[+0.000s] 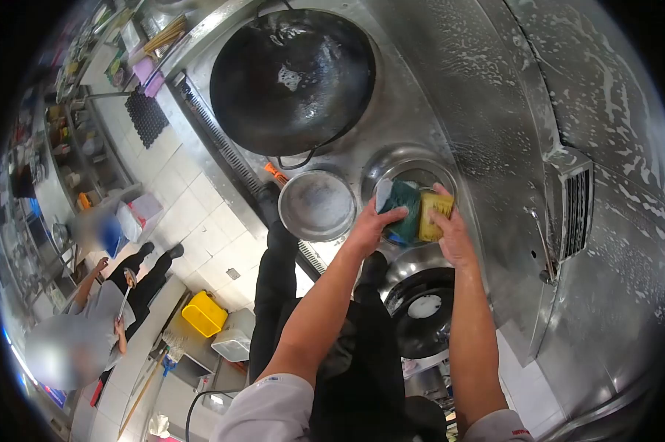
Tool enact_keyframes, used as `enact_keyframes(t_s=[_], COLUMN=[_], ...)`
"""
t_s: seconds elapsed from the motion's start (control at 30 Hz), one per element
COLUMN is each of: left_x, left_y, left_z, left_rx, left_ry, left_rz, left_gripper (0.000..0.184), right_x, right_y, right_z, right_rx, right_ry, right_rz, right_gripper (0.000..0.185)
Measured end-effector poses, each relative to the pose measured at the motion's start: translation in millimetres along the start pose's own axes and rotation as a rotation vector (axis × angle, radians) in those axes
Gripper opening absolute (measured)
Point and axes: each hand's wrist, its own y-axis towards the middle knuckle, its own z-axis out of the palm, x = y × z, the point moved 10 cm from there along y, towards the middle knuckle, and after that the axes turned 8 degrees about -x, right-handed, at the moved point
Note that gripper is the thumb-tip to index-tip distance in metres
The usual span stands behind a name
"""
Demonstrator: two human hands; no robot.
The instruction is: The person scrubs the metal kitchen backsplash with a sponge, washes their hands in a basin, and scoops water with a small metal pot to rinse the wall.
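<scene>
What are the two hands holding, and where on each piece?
The left hand holds the green pad by its left side, thumb across its face. The right hand grips the yellow sponge by its right side.

Forearms stretched forward, left hand gripping, right hand curled closed

The basin lies between the large wok and smaller wok.
</scene>
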Motion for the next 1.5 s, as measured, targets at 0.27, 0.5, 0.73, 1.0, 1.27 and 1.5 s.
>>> enact_keyframes(t_s=[0.27,0.5,0.73,1.0,1.27,1.5], left_x=[-11,-31,2,54,95,-4], left_y=[-31,-27,-53,19,129,-14], left_z=[-27,-32,-42,-243,-291,-195], left_rx=[0.024,0.002,-0.099,-0.886,-0.696,-1.065], left_ry=[0.348,0.944,0.811,1.151,1.591,0.400], left_rz=[-0.167,0.336,0.726,0.342,0.321,0.465], left_gripper=[0.051,0.063,0.087,0.053,0.062,0.055], right_x=[0,-38,-76,59,291,301], right_y=[-5,-24,-4,7,125,212], right_z=[42,80,83,68,-80,-68], right_rx=[0.314,0.307,0.085,0.158,-0.452,-0.212], right_ry=[0.041,0.283,-0.029,-0.903,-1.447,-1.275], right_rz=[0.056,0.284,0.180,-0.398,-1.247,-1.145], right_gripper=[0.055,0.063,0.084,0.056,0.053,0.064])
